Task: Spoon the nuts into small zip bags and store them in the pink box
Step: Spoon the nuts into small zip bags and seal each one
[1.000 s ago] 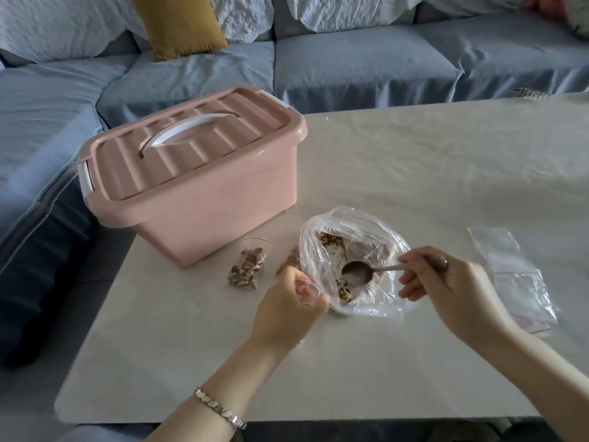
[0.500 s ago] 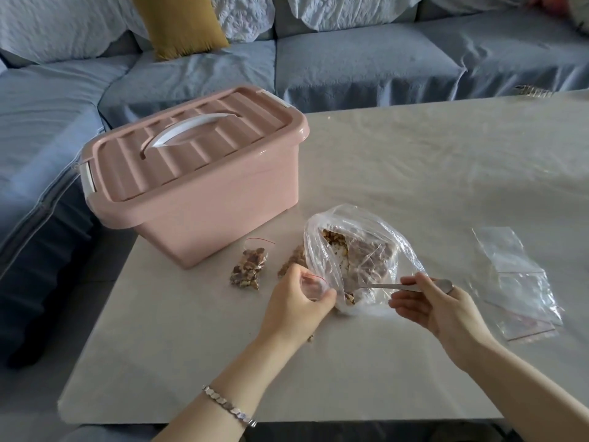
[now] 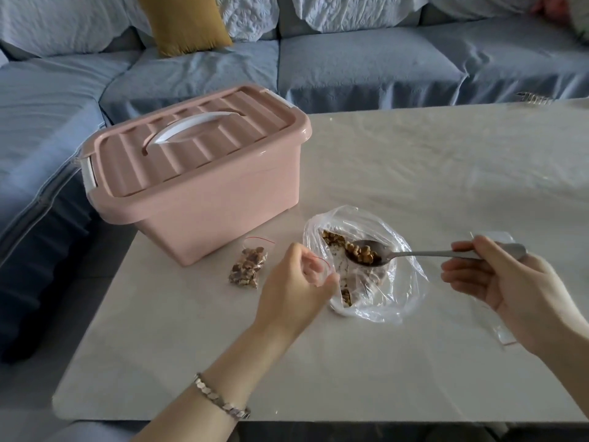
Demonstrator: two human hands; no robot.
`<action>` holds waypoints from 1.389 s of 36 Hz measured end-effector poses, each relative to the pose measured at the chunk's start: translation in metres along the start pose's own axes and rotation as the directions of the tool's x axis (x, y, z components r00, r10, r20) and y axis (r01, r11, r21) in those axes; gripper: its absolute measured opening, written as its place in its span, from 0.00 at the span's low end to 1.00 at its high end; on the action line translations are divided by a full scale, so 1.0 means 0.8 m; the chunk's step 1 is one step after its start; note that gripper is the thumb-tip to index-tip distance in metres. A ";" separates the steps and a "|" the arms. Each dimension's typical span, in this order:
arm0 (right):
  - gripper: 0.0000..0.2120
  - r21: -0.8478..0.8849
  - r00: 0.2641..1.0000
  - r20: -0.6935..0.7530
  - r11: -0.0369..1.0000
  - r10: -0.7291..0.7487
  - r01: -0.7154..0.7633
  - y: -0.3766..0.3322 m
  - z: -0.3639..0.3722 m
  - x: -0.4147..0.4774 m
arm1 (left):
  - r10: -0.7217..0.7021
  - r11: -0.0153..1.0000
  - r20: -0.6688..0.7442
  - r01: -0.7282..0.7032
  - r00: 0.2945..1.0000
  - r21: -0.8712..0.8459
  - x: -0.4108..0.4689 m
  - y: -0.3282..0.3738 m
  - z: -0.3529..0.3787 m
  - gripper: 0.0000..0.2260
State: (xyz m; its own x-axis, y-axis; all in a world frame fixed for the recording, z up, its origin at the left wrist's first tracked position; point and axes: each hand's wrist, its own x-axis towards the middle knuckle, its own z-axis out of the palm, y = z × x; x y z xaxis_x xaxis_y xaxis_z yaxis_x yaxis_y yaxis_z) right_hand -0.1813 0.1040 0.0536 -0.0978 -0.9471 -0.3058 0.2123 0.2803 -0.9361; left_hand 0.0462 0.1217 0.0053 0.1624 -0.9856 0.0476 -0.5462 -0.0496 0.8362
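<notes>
Pale table (image 3: 414, 173), blue sofa (image 3: 350, 65) behind. Grip: right hand (image 3: 516, 282) pinches spoon (image 3: 414, 254) at handle end, bowl heaped with nuts (image 3: 361, 252), raised over big clear bag (image 3: 392, 295). Meanwhile left hand (image 3: 287, 291) pinches small zip bag (image 3: 322, 268) at red-lined mouth, just left of spoon bowl. Spoon's long axis runs right-to-left, tip aimed at that mouth. One filled zip bag (image 3: 248, 266) lies beside pink box (image 3: 204, 199), lid on. Likely next: short leftward carry, tip in.

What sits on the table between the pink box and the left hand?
A small filled zip bag lies flat there; the head view shows it.
</notes>
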 end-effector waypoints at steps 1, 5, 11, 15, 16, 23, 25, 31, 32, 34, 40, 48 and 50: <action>0.13 -0.023 1.000 0.005 0.999 -0.025 0.025 -0.008 0.003 -0.002 | -0.011 1.000 0.008 0.011 1.000 0.010 0.000 -0.001 0.003 0.10; 0.14 -0.129 0.994 0.047 0.987 -0.096 0.101 -0.036 0.022 -0.010 | 0.047 0.999 -0.032 -0.046 0.998 0.013 -0.002 -0.011 0.015 0.12; 0.14 -0.385 0.959 0.200 0.884 -0.199 0.264 -0.051 0.067 -0.024 | 0.045 0.999 -0.031 -0.044 0.999 0.015 -0.006 -0.013 0.017 0.14; 0.13 -0.556 0.886 0.343 0.694 -0.311 0.458 -0.048 0.088 -0.042 | 0.022 1.000 -0.046 -0.022 0.999 0.002 -0.006 -0.012 0.019 0.13; 0.12 -0.572 0.868 0.367 0.654 -0.334 0.494 -0.049 0.090 -0.046 | 0.020 1.000 -0.044 -0.020 0.999 -0.002 -0.007 -0.012 0.020 0.13; 0.13 -0.597 0.826 0.411 0.571 -0.386 0.563 -0.050 0.084 -0.061 | -0.004 1.000 -0.059 0.003 0.998 -0.017 -0.008 -0.013 0.018 0.13; 0.11 -0.609 0.832 0.425 0.567 -0.357 0.555 -0.040 0.085 -0.058 | 0.015 1.000 -0.063 -0.016 0.998 -0.008 -0.009 -0.010 0.017 0.13; 0.10 -0.533 0.822 0.456 0.634 -0.343 0.560 -0.026 0.082 -0.054 | 0.041 0.999 -0.092 -0.039 0.995 0.022 -0.010 -0.012 0.012 0.13; 0.10 -0.501 0.818 0.438 0.654 -0.373 0.567 -0.026 0.078 -0.054 | 0.041 0.999 -0.097 -0.039 0.994 0.028 -0.010 -0.014 0.010 0.13; 0.10 -0.450 0.816 0.374 0.684 -0.440 0.575 -0.029 0.069 -0.052 | 0.018 0.999 -0.103 -0.014 0.994 0.039 -0.009 -0.020 0.005 0.12; 0.11 -0.557 0.874 0.233 0.678 -0.427 0.480 -0.007 0.040 -0.023 | -0.110 0.991 -0.071 0.115 0.991 0.062 -0.011 -0.031 0.001 0.11; 0.11 -0.693 0.914 0.287 0.597 -0.286 0.404 0.041 0.033 0.000 | -0.239 0.960 0.078 0.223 0.968 0.168 -0.019 -0.033 0.011 0.12; 0.11 -0.716 0.911 0.308 0.564 -0.274 0.412 0.045 0.032 0.000 | -0.237 0.961 0.089 0.221 0.967 0.166 -0.020 -0.034 0.013 0.12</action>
State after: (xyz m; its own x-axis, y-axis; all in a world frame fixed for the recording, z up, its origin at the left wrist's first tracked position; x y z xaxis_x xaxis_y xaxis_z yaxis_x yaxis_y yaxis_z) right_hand -0.1485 0.1103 0.0248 0.1522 -0.9879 0.0315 -0.6163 -0.1197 -0.7784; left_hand 0.0501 0.1372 -0.0241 0.2139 -0.9560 -0.2009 -0.6255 -0.2920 0.7236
